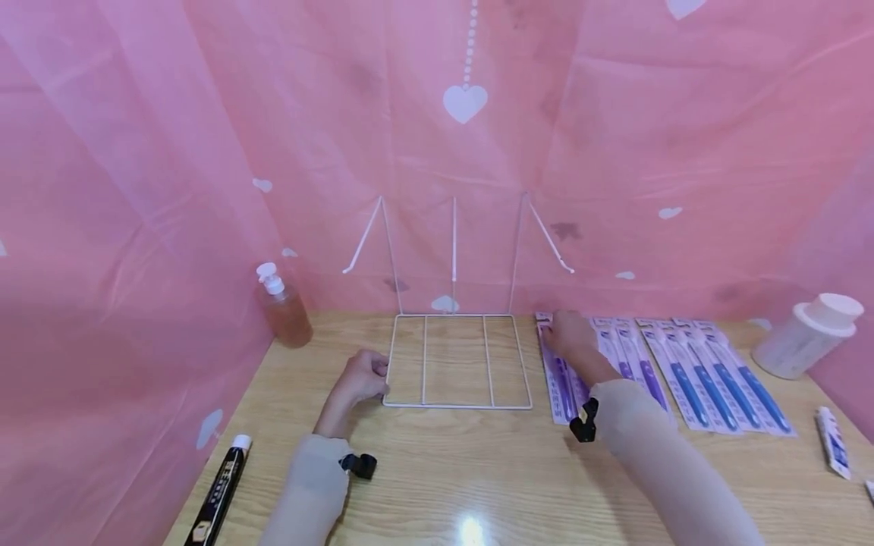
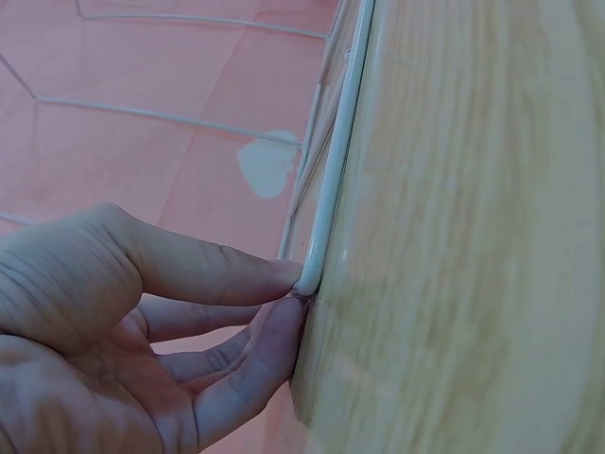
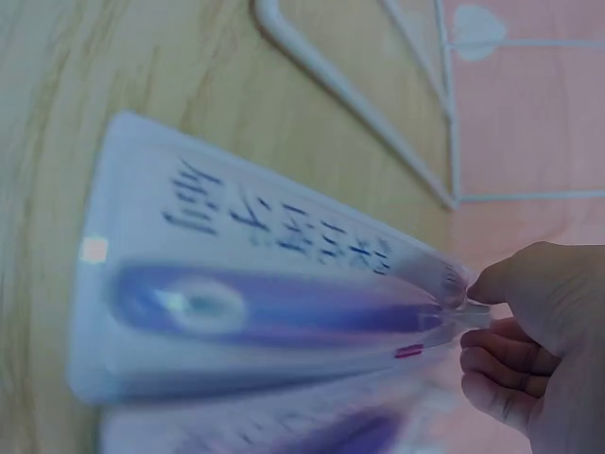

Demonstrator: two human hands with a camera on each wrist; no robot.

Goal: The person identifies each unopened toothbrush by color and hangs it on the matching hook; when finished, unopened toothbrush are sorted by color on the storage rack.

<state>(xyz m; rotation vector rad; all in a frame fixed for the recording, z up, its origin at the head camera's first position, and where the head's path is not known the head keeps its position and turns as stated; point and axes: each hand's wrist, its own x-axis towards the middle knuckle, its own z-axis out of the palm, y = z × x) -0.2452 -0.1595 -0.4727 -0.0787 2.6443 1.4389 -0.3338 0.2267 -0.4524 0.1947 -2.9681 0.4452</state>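
A white wire rack [image 1: 457, 406] stands on the wooden table, its base flat and three hook-like prongs rising at the back. At the rack's left side, my left hand [image 1: 362, 377] pinches the base wire; thumb and fingertip meet at the rounded corner in the left wrist view. To the right of the rack, my right hand [image 1: 572, 334] holds the top end of a packaged purple toothbrush [image 3: 284, 305] between thumb and fingers. Beside it lie several more purple toothbrushes [image 1: 652, 379] in clear packs, partly hidden by the right forearm.
Several packaged blue toothbrushes [image 1: 730, 398] lie further right. A white bottle [image 1: 806, 341] leans behind them, and a small tube [image 1: 833, 442] lies at the right edge. An amber pump bottle [image 1: 288, 317] and a black tube [image 1: 218, 493] are on the left. A pink curtain [image 1: 464, 159] hangs behind.
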